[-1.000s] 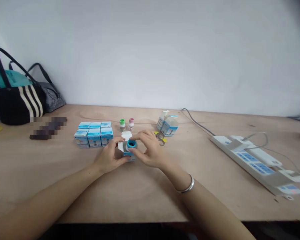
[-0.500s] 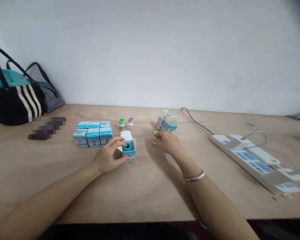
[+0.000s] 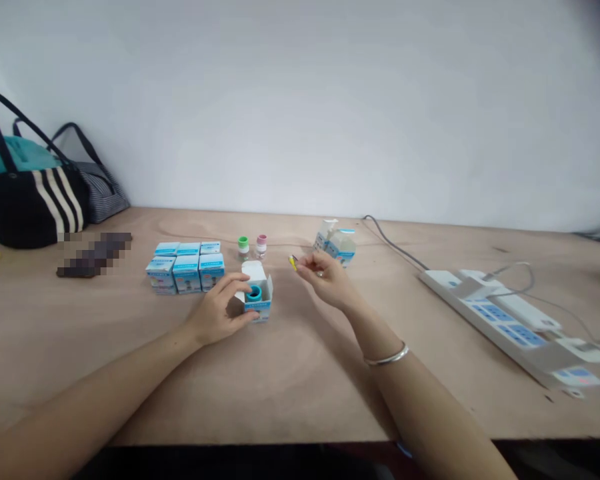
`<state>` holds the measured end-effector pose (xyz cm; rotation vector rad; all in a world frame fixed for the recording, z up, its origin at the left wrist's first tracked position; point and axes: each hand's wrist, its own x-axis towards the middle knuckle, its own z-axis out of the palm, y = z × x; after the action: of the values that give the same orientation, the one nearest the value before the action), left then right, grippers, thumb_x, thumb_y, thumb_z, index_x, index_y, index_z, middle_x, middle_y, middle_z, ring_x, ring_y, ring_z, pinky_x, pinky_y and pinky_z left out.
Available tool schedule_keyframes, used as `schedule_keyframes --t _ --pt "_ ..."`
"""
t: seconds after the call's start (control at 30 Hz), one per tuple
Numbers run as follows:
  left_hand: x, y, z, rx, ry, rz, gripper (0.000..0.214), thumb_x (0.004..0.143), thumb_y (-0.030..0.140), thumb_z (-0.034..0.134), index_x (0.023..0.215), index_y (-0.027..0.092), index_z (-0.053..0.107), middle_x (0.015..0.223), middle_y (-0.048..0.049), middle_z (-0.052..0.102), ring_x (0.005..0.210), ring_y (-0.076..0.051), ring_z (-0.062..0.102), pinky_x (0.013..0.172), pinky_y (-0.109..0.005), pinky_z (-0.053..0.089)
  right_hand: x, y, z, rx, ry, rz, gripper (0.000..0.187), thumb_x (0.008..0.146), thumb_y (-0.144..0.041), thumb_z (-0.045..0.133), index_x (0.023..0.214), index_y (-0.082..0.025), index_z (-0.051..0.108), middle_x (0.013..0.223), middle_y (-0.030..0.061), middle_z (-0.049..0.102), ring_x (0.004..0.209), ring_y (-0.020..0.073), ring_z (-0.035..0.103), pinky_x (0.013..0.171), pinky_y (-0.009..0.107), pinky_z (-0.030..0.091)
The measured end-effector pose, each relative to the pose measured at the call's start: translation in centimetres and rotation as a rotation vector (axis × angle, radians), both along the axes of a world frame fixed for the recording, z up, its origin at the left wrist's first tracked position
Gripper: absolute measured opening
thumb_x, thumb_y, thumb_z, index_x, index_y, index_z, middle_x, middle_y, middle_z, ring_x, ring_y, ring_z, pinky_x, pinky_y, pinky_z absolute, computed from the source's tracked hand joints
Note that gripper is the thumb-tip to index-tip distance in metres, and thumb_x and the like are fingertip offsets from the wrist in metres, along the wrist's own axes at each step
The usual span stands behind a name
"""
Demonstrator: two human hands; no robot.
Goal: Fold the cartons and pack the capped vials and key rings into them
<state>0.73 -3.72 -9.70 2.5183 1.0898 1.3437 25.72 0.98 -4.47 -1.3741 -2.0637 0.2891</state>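
Note:
My left hand [image 3: 223, 312] is curled around a small blue-and-white cardboard box [image 3: 260, 315], thumb at its front and fingers by its left side. The box stands upright with its flaps raised. A teal ring-shaped top [image 3: 253, 292], apparently of a small bottle, shows inside. Up and to the right of the box, my right hand [image 3: 325, 277] pinches a small yellow piece with a dark tip [image 3: 293, 262] between thumb and fingertips. Behind the box stand a small clear bottle with a green top [image 3: 243, 247] and one with a pink top [image 3: 261, 245].
Several closed blue-and-white boxes [image 3: 186, 273] stand grouped on the left. Two open boxes [image 3: 341, 247] are behind my right hand. A power strip [image 3: 510, 327] with cables lies at right. Bags [image 3: 30, 193] and a blurred dark object [image 3: 95, 255] are at left.
My right hand has lifted the yellow piece off the table and moved it left, towards the box. My left hand has stayed at the box.

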Motion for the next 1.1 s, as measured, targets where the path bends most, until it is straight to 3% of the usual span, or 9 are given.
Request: schedule_keyframes --t 0.07,0.13,0.27,0.47,0.83,1.0,1.1 --pt "0.0 0.0 0.0 -0.004 0.004 0.0 0.035 0.073 0.033 0.07 0.102 0.022 0.054 0.117 -0.0091 0.057 0.112 -0.024 0.057 0.094 -0.039 0.048 -1.8 -1.2 -0.1 0.133 0.358 0.208 0.018 0.086 -0.036 0.056 0.081 -0.02 0.061 0.091 0.0044 0.06 0.088 0.0184 0.059 0.081 0.034 0.048" --pt "0.0 0.0 0.0 -0.011 0.005 0.0 0.035 0.073 0.033 0.07 0.103 0.022 0.054 0.118 -0.009 0.056 0.112 -0.024 0.056 0.094 -0.038 0.048 -3.5 -2.6 -0.5 0.164 0.485 0.307 0.017 0.083 -0.038 0.061 0.078 -0.021 0.063 0.099 0.0046 0.057 0.101 0.0205 0.056 0.09 0.038 0.045" --pt "0.0 0.0 0.0 -0.021 0.011 -0.004 0.037 0.074 0.035 0.07 0.104 0.022 0.053 0.119 -0.0093 0.055 0.112 -0.023 0.056 0.094 -0.038 0.048 -5.3 -4.4 -1.3 0.14 0.397 0.271 0.011 0.081 -0.033 0.064 0.078 -0.022 0.066 0.105 0.0055 0.055 0.106 0.0214 0.053 0.095 0.041 0.042" --pt "-0.1 0.0 0.0 -0.013 0.013 -0.02 0.033 0.076 0.033 0.068 0.103 0.022 0.053 0.121 -0.0099 0.054 0.114 -0.023 0.055 0.095 -0.038 0.047 -5.0 -4.3 -1.8 0.175 0.346 0.17 0.009 0.079 -0.028 0.064 0.073 -0.022 0.065 0.1 0.0057 0.056 0.101 0.023 0.054 0.091 0.043 0.042" --pt "-0.1 0.1 -0.2 -0.013 0.003 -0.019 0.036 0.075 0.031 0.069 0.105 0.022 0.052 0.121 -0.0098 0.054 0.113 -0.023 0.055 0.096 -0.039 0.047 -5.2 -5.4 -0.7 0.231 0.088 0.168 0.009 0.079 -0.03 0.062 0.079 -0.022 0.067 0.106 0.0065 0.06 0.104 0.0256 0.051 0.091 0.046 0.032" --pt "-0.1 0.0 -0.1 0.001 0.001 -0.034 0.031 0.078 0.03 0.066 0.104 0.021 0.052 0.121 -0.0106 0.054 0.114 -0.023 0.055 0.096 -0.038 0.048 -5.7 -5.7 -0.5 0.38 0.021 0.086 0.043 0.066 -0.054 0.07 0.091 -0.019 0.064 0.107 0.0091 0.061 0.101 0.0263 0.052 0.088 0.042 0.032" --pt "0.0 0.0 -0.1 0.01 0.004 -0.036 0.031 0.078 0.03 0.066 0.104 0.021 0.052 0.121 -0.0106 0.054 0.114 -0.023 0.055 0.095 -0.038 0.048 -6.2 -5.7 -0.8 0.47 0.013 0.072 0.036 0.069 -0.053 0.069 0.087 -0.021 0.065 0.103 0.0072 0.063 0.096 0.0239 0.053 0.087 0.04 0.032"
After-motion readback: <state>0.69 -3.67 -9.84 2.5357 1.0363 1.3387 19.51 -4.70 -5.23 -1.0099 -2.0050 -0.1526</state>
